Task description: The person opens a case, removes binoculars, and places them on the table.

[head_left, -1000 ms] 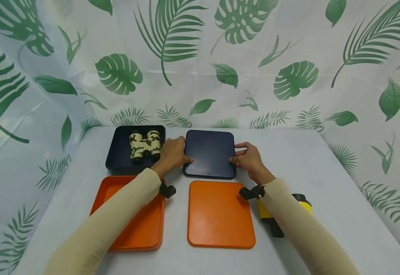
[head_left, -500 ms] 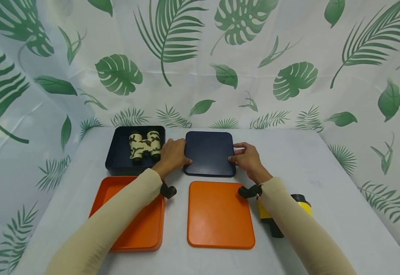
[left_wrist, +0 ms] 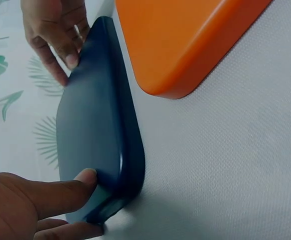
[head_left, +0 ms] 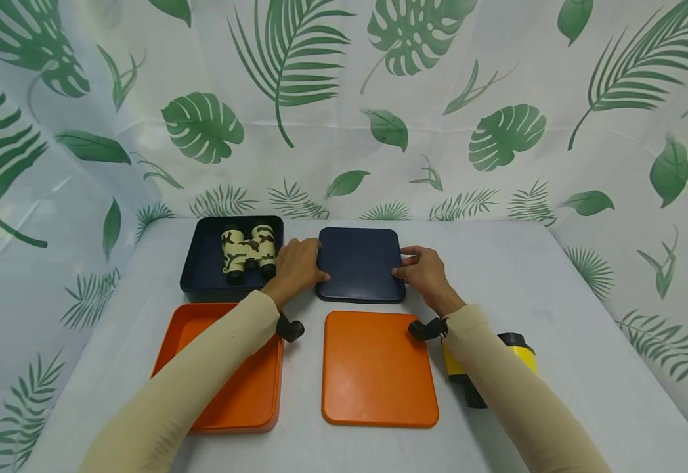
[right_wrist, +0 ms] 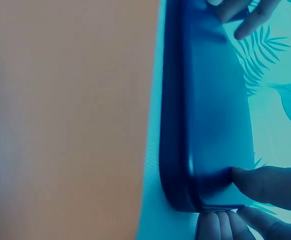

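Note:
A dark blue rounded-square lid (head_left: 360,266) lies flat at the back middle of the table, held from both sides. My left hand (head_left: 298,266) grips its left edge, thumb on top and fingers at the side, as the left wrist view also shows. On the right edge, my right hand (head_left: 429,272) pinches the lid between a thumb (right_wrist: 265,186) above and fingers along the rim. Just left of my left hand is a dark blue box (head_left: 202,263) without a cover, with camouflage-patterned toy binoculars (head_left: 249,251) inside.
An orange open box (head_left: 264,394) sits at the front left, partly under my left sleeve. An orange lid (head_left: 379,368) lies nearer than the blue one. Yellow-and-black binoculars (head_left: 524,355) are partly hidden by my right sleeve. A leaf-printed cloth (head_left: 320,157) hangs behind the table.
The blue lid has sunk slightly and looks a little smaller, its far edge lower in view. My right hand has shifted slightly left with it; the left hand has barely moved.

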Action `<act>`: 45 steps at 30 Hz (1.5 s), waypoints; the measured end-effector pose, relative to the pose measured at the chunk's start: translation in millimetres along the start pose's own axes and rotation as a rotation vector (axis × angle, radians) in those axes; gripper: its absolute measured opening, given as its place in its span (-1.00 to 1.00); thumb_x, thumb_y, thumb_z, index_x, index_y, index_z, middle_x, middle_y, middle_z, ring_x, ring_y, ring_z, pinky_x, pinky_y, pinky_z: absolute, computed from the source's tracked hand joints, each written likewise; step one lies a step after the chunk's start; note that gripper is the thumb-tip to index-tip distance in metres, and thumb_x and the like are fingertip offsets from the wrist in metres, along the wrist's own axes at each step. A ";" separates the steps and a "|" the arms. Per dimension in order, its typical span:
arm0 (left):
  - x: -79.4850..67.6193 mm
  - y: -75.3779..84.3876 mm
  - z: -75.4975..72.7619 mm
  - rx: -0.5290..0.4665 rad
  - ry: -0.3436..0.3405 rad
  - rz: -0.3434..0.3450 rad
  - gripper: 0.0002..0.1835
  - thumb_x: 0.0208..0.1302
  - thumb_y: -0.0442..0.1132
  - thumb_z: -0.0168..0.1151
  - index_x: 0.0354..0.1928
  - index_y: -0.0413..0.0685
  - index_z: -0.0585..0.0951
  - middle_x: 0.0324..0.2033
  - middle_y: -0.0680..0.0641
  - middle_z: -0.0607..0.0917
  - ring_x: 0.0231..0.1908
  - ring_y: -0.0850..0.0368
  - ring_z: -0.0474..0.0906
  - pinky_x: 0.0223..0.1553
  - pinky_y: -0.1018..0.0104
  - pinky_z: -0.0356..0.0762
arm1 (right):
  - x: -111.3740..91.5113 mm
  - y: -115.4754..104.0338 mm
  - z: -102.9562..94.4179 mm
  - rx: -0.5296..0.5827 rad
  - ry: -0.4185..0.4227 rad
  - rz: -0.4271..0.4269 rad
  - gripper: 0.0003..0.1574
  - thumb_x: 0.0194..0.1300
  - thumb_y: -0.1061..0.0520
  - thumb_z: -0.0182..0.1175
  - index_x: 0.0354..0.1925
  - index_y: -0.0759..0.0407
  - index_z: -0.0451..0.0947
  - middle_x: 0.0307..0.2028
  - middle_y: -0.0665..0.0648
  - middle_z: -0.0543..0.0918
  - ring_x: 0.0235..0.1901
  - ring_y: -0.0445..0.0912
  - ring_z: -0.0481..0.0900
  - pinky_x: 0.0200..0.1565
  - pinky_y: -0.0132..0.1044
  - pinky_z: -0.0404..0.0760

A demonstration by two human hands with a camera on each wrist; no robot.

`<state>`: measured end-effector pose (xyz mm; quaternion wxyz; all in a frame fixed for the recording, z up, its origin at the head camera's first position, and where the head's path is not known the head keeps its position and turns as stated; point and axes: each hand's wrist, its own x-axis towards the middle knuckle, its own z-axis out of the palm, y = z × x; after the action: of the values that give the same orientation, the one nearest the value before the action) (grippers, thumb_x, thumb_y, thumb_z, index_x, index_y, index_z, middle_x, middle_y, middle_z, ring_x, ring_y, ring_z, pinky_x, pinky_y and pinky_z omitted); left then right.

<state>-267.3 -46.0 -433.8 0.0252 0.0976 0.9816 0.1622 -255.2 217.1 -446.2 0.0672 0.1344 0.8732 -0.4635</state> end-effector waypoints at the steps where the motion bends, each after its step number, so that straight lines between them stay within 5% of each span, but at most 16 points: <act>1: -0.2 0.1 0.0 -0.001 0.002 -0.002 -0.17 0.11 0.01 0.69 0.39 -0.12 0.58 0.20 -0.16 0.74 0.13 -0.17 0.64 0.20 -0.04 0.60 | 0.0 0.1 0.7 -0.018 0.003 -0.005 -0.26 0.39 0.29 0.37 0.47 0.18 0.46 0.17 0.33 0.63 -0.01 0.12 0.69 0.12 -0.05 0.70; 18: -5.7 0.5 -1.6 -0.002 0.017 -0.003 -0.18 0.15 0.00 0.67 0.42 -0.08 0.55 0.20 -0.17 0.74 0.14 -0.17 0.63 0.15 -0.03 0.63 | -2.2 -1.1 10.7 -0.185 0.034 -0.093 -0.22 0.41 0.22 0.38 0.51 0.27 0.40 0.28 0.38 0.62 0.24 0.23 0.65 0.25 0.06 0.68; 24: -9.0 -1.1 -8.7 -0.087 0.087 0.030 -0.29 0.25 -0.02 0.60 0.39 -0.04 0.56 0.02 -0.13 0.80 0.00 -0.11 0.59 0.00 0.06 0.59 | -6.0 -8.0 14.8 -0.253 0.140 -0.226 -0.25 0.37 0.18 0.41 0.45 0.28 0.46 0.23 0.42 0.60 0.22 0.27 0.61 0.27 0.13 0.63; 28: -13.6 -4.1 -18.4 -0.163 0.124 0.044 -0.32 0.28 -0.02 0.57 0.39 -0.01 0.56 0.10 -0.12 0.82 0.06 -0.13 0.58 0.02 0.04 0.59 | -9.5 -16.7 19.2 -0.246 0.186 -0.302 -0.27 0.37 0.15 0.42 0.43 0.25 0.48 0.19 0.38 0.57 0.19 0.26 0.59 0.26 0.14 0.60; 37: -21.9 -21.3 -31.3 -0.275 0.200 0.060 -0.37 0.32 -0.01 0.53 0.37 0.01 0.58 0.14 -0.14 0.80 0.14 -0.22 0.58 0.09 -0.04 0.58 | -20.8 -42.7 37.4 -0.190 0.189 -0.381 -0.27 0.37 0.12 0.44 0.43 0.13 0.46 0.17 0.27 0.57 0.18 0.17 0.57 0.27 0.08 0.60; 45: -28.3 -49.6 -45.1 -0.354 0.284 0.048 -0.38 0.31 -0.07 0.54 0.36 -0.03 0.59 0.15 -0.21 0.76 0.25 -0.28 0.53 0.27 -0.21 0.48 | -28.2 -62.5 59.4 -0.130 0.091 -0.472 -0.21 0.35 0.05 0.48 0.46 0.03 0.43 0.18 0.19 0.59 0.19 0.10 0.61 0.27 0.04 0.64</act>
<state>-252.3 -111.8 -406.7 -0.1005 0.0913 0.9288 0.3448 -247.3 129.7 -423.2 -0.0740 -0.0572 0.9105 -0.4028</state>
